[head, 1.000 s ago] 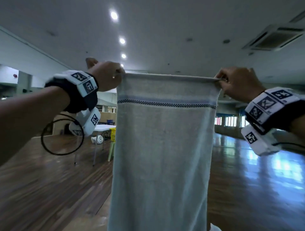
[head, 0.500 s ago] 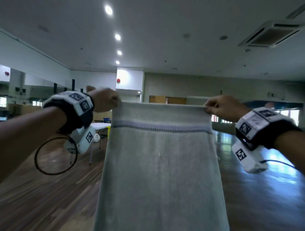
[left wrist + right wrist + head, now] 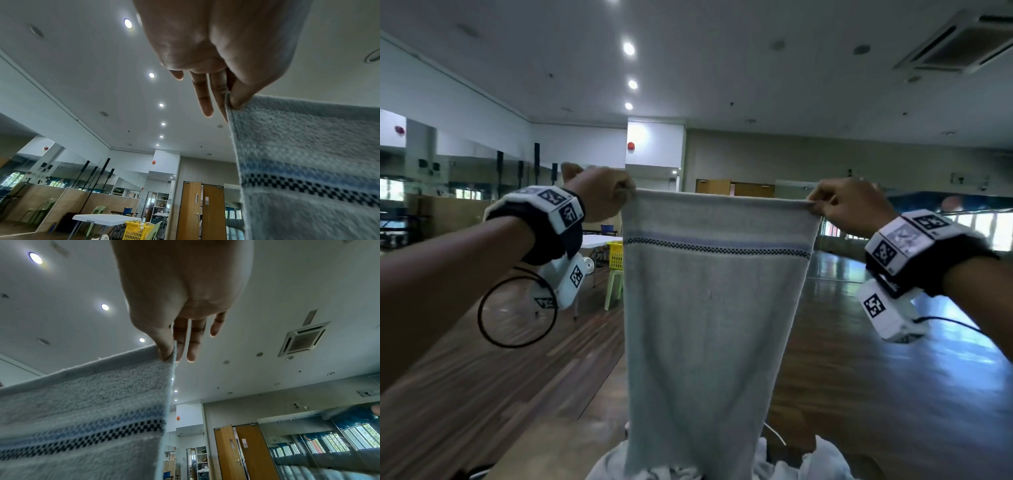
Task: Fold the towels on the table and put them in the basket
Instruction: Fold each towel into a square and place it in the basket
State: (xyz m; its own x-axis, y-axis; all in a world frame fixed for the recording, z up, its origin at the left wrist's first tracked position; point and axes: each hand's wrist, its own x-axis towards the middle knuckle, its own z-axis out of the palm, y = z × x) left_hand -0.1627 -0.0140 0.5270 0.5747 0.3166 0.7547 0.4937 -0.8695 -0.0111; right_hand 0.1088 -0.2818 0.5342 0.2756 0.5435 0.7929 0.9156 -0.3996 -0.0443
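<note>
A pale grey towel (image 3: 709,325) with a blue and dark checked stripe near its top hangs full length in front of me. My left hand (image 3: 602,195) pinches its top left corner between thumb and fingers (image 3: 234,100). My right hand (image 3: 849,205) pinches the top right corner (image 3: 170,353) the same way. The top edge is stretched level between both hands. The towel's lower end reaches a heap of other pale towels (image 3: 818,459) at the bottom of the head view. No basket for the task shows close by.
A brown table surface (image 3: 558,438) lies below the towel. Far off on the left stand a white folding table (image 3: 599,240), a yellow basket (image 3: 615,255) and a pale green chair (image 3: 614,287). Wooden floor spreads all around; wooden doors (image 3: 736,188) are at the back.
Both hands came down with the towel from ceiling height to chest level, then held roughly steady. The towel hangs straighter, and the heap of towels has come into view below.
</note>
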